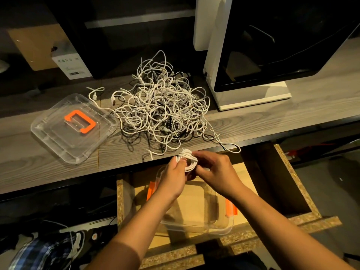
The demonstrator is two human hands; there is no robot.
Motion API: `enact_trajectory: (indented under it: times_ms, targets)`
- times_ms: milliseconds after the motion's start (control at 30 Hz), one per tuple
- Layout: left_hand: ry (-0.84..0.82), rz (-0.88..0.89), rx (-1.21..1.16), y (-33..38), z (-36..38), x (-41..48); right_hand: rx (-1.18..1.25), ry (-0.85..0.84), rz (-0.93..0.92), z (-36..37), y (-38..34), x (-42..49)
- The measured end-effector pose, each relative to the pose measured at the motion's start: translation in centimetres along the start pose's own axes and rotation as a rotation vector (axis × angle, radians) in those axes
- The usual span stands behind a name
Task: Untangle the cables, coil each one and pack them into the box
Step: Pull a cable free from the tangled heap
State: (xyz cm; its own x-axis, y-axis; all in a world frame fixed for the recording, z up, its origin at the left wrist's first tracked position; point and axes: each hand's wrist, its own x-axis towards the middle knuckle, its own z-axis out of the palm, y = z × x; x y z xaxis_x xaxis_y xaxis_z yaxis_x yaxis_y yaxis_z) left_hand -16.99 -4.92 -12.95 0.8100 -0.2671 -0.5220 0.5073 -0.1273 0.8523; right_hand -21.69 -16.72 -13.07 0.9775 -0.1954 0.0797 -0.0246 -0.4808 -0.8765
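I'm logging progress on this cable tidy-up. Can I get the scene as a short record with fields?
left hand: grips the coiled white cable
right hand: pinches the same coil
coil position: held above the clear box
cable tangle: unsorted heap on the table
clear box: open, below the table edge, no coil seen inside
lid: flat on the table, left of the tangle

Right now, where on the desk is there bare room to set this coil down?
Bare wood lies along the desk front, between the lid and the tangle, and right of the tangle before the white machine. The middle is crowded with loose cable.
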Motion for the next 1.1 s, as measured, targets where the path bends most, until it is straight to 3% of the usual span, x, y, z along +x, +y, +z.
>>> enact_trajectory:
  times_ms: [67,200,433,533,767,933,1100]
  targets:
    - [0.026,0.022,0.013,-0.5,0.0,0.3,0.101,-0.012,0.066,0.4,0.2,-0.4]
    - [0.189,0.074,0.007,-1.6,0.9,0.4,0.247,0.125,0.158,2.2,0.7,-1.5]
    - [0.380,-0.023,-0.124,-1.8,3.1,0.2,-0.040,0.279,-0.006,3.0,1.5,-2.1]
    - [0.387,-0.138,-0.247,-1.9,3.8,0.4,-0.127,0.277,-0.030,2.6,1.8,-2.1]
    - [0.290,-0.172,-0.488,-1.0,3.2,0.5,-0.078,0.199,-0.028,2.1,2.1,-1.9]
    - [0.198,-0.138,-0.509,-0.8,3.0,0.5,0.169,0.068,0.116,0.8,1.7,-0.7]
    - [0.148,-0.126,-0.507,-0.9,2.8,0.0,0.145,0.090,0.128,0.8,1.8,-0.8]
